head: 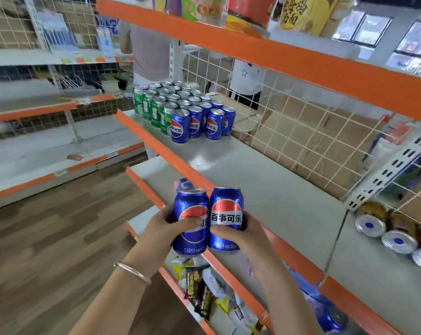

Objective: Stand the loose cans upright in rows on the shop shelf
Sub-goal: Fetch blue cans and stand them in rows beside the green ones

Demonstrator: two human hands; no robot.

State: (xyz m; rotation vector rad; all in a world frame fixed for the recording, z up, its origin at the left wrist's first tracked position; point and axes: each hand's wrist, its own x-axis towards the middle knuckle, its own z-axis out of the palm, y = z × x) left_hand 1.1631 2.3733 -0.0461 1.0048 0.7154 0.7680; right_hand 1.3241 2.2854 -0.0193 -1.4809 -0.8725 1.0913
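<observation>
My left hand [164,226] grips a blue cola can [191,209] and my right hand [243,235] grips a second blue cola can [226,204]. Both cans are upright, side by side, in front of the orange edge of the grey shelf [265,184]. Another blue can top [184,183] peeks out behind the left one. At the shelf's far left end stand rows of upright cans: green cans [153,110] at the front left, blue cola cans [199,122] nearest me. Three brown cans [385,228] lie on their sides at the right.
A wire mesh back panel [289,122] closes the shelf's rear. An orange-edged shelf [277,49] hangs overhead with snack packets. Snack bars [197,291] fill the lower shelf. A person [149,54] stands beyond the shelving. Wooden floor [59,238] lies at the left.
</observation>
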